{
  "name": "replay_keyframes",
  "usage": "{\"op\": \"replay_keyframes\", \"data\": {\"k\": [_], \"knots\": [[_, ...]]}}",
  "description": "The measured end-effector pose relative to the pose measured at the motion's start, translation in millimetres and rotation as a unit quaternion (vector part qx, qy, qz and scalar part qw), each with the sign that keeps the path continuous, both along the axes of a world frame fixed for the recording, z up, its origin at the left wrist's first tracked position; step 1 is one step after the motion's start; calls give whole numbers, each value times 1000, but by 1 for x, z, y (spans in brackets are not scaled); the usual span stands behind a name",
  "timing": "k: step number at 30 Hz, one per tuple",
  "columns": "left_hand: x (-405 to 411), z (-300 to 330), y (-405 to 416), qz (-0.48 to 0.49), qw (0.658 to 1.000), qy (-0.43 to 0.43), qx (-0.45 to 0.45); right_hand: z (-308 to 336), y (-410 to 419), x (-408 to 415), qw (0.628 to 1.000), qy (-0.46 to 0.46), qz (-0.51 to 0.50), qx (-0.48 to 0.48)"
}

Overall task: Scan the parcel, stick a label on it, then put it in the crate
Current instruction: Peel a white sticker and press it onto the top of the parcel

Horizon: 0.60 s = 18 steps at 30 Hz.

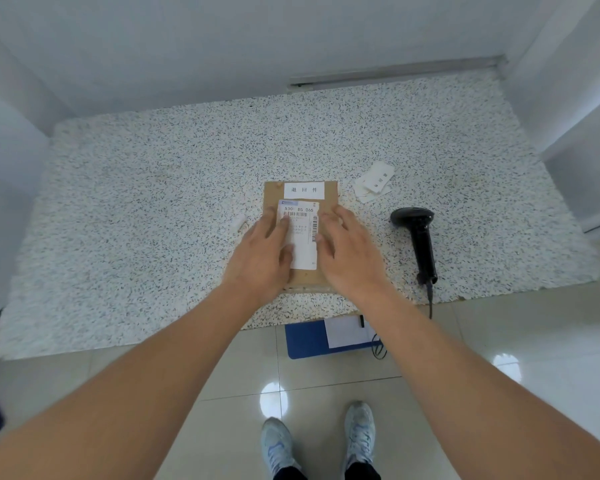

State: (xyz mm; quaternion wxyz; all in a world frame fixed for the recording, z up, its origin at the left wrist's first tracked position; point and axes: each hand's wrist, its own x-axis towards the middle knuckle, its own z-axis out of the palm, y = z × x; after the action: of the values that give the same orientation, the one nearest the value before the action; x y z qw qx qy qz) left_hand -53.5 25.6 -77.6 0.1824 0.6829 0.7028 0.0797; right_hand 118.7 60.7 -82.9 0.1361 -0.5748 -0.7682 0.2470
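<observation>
Worktop (pixel 153 202): speckled white surface filling the middle of the frame.
Left hand (pixel 262 251): flat, fingers spread, pressing on the left part of the parcel, fingertips on the shipping label's left edge.
Parcel (pixel 329 199): flat brown cardboard, centre of frame, lying on the worktop.
Shipping label (pixel 303 233): white, barcoded, on the parcel between both hands.
Small label (pixel 303 189): white strip with three characters, at the parcel's top edge.
Right hand (pixel 349 254): flat, fingers spread, pressing the parcel's right part.
Loose labels (pixel 374 181): small white pile, up and right of the parcel.
Scanner (pixel 418 237): black, lying on the worktop, right of centre.
Crate (pixel 305 341): blue, on the floor below the worktop's edge, lower centre.
</observation>
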Motion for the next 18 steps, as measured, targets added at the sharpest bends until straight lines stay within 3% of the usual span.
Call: {"op": "replay_keyframes", "data": {"k": [7, 18], "knots": [[2, -6, -32, -15, 999, -40, -31, -17, -34, 8, 998, 7, 52, -39], [5, -2, -35, -12, 997, -58, -59, -16, -41, 5, 991, 80, 46, -98]]}}
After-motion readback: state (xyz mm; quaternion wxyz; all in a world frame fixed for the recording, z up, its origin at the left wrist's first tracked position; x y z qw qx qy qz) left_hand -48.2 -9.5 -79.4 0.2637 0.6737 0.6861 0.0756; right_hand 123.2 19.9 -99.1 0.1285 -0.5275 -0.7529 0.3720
